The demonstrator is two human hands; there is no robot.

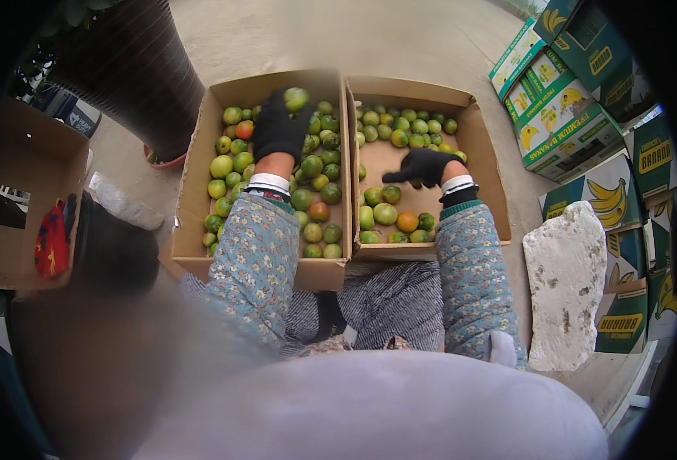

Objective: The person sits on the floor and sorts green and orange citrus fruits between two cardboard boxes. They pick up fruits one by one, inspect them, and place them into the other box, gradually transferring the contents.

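Two open cardboard boxes stand side by side before me. In the left box (200, 190) many tomatoes are spread, mostly green, with a red-orange tomato (244, 130) and another reddish one (319, 211) among them. My left hand (278, 127), in a black glove, is over this box and holds a green tomato (296, 99) at its fingertips. The right box (488, 172) has tomatoes along its far side and in its near left corner, one of them orange (407, 221). My black-gloved right hand (424, 167) hangs over its bare cardboard bottom, partly curled; its palm side is hidden.
Stacked banana cartons (568, 121) line the right side, behind a rough white stone slab (565, 287). At the left are a large dark ribbed planter (137, 75), a pale stone (123, 201), a black container (117, 247) and a cardboard box (39, 149) with a red patterned item (52, 241).
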